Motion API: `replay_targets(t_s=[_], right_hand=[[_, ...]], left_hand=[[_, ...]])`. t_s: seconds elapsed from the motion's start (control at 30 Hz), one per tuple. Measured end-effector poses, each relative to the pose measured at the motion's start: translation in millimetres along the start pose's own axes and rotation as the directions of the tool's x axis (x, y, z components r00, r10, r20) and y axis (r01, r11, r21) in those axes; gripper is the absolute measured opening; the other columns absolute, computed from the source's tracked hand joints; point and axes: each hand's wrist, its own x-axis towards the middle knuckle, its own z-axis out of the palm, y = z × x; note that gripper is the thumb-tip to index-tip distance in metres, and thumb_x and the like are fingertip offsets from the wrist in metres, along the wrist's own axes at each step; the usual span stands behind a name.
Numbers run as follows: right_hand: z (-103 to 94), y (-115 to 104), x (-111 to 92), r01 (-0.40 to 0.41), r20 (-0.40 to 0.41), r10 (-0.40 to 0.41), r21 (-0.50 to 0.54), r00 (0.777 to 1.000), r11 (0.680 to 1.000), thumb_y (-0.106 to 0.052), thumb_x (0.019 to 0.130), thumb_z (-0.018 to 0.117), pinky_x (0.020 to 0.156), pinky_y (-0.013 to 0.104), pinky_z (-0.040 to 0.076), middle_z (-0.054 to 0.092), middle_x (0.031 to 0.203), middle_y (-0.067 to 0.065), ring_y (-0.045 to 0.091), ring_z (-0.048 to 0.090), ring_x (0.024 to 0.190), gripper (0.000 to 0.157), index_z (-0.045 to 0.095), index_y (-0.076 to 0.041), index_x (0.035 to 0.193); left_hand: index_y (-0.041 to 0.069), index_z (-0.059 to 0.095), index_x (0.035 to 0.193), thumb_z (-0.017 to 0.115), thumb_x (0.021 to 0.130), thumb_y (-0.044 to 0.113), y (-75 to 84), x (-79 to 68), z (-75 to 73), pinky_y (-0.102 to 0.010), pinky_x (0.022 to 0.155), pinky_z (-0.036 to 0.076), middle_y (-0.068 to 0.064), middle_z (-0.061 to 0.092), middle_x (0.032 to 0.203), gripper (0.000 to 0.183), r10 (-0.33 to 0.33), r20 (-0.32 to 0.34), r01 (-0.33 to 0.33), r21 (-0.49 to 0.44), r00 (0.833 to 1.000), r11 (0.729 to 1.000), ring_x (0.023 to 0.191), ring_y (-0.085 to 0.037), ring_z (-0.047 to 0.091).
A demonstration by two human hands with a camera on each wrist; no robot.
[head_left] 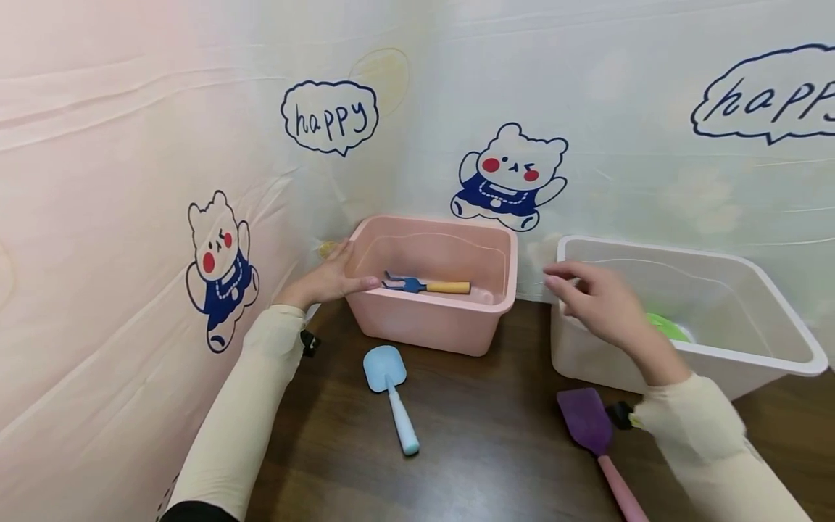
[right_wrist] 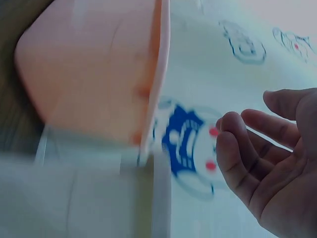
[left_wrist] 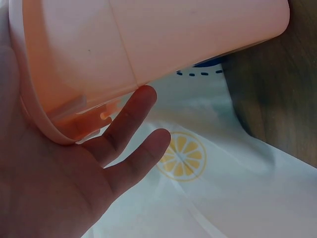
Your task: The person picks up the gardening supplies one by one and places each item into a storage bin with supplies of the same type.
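Note:
My left hand (head_left: 333, 279) holds the left end of a pink plastic bin (head_left: 417, 319), thumb over the front rim. In the left wrist view, two fingers (left_wrist: 126, 126) extend along the bin's outer wall. Inside the bin lies a small blue hand fork with a yellow handle (head_left: 449, 288). My right hand (head_left: 603, 301) hovers above the left end of a white bin (head_left: 600, 359), its fingers loosely bent and holding nothing. A bright green thing (head_left: 667, 326) lies in the white bin, partly hidden by its front rim and my right arm.
A light-blue spatula-like tool (head_left: 386, 368) lies on the dark wooden table (head_left: 483, 442) before the pink bin. A purple spatula with a pink handle (head_left: 587, 419) lies before the white bin, near my right forearm. Printed cloth (head_left: 424, 167) hangs behind and at left.

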Motion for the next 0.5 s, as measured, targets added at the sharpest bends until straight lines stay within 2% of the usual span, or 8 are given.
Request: replay_targets(t_s=[0.13, 0.27, 0.4, 0.47, 0.5], right_hand=[[-27.5, 23.7, -32.7, -0.005, -0.074, 0.002, -0.044, 0.997, 0.999, -0.030, 0.105, 0.058, 0.056, 0.031, 0.052, 0.070, 0.109, 0.016, 0.020, 0.069, 0.070, 0.038, 0.064, -0.006, 0.133], [-50.1, 46.2, -60.4, -0.023, -0.135, 0.008, -0.111, 0.991, 0.994, -0.027, 0.104, 0.059, 0.053, 0.029, 0.048, 0.071, 0.102, 0.015, 0.017, 0.066, 0.071, 0.035, 0.065, -0.005, 0.131], [-67.1, 66.1, -79.9, -0.084, -0.194, 0.043, -0.206, 0.980, 0.975, -0.024, 0.104, 0.060, 0.057, 0.021, 0.045, 0.069, 0.109, 0.024, 0.032, 0.063, 0.088, 0.035, 0.065, 0.001, 0.129], [-75.0, 75.6, -88.9, -0.133, -0.221, 0.077, -0.254, 0.972, 0.958, -0.026, 0.104, 0.059, 0.061, 0.025, 0.047, 0.065, 0.118, 0.028, 0.043, 0.062, 0.096, 0.038, 0.064, 0.002, 0.129], [-79.1, 80.8, -93.7, -0.157, -0.227, 0.097, -0.263, 0.969, 0.952, -0.026, 0.105, 0.058, 0.064, 0.030, 0.051, 0.063, 0.121, 0.030, 0.047, 0.061, 0.098, 0.039, 0.063, 0.003, 0.130]], left_hand=[[0.013, -0.008, 0.162, 0.061, 0.087, 0.071, 1.0, -0.6, -1.3, -0.068, 0.114, 0.011, -0.013, -0.014, 0.167, 0.118, -0.004, 0.005, 0.004, 0.004, 1.000, 1.000, 0.151, -0.044, -0.001], [0.012, -0.007, 0.162, 0.061, 0.087, 0.072, 1.8, -1.0, -0.6, -0.069, 0.113, 0.012, -0.014, -0.013, 0.167, 0.118, -0.004, 0.000, 0.004, -0.003, 1.000, 1.000, 0.150, -0.045, 0.000], [0.012, -0.006, 0.162, 0.061, 0.088, 0.070, 0.9, -0.3, 1.0, -0.069, 0.113, 0.013, -0.015, -0.012, 0.167, 0.116, 0.012, -0.012, -0.012, 0.000, 1.000, 1.000, 0.150, -0.047, 0.002], [0.011, -0.007, 0.162, 0.060, 0.088, 0.071, 0.3, 0.2, 1.4, -0.068, 0.113, 0.013, -0.016, -0.011, 0.167, 0.116, 0.017, -0.016, -0.017, 0.012, 1.000, 1.000, 0.150, -0.046, 0.002], [0.011, -0.007, 0.162, 0.060, 0.088, 0.072, 0.2, 0.5, 1.5, -0.068, 0.113, 0.013, -0.016, -0.011, 0.167, 0.117, 0.019, -0.016, -0.018, 0.018, 1.000, 1.000, 0.150, -0.046, 0.001]])
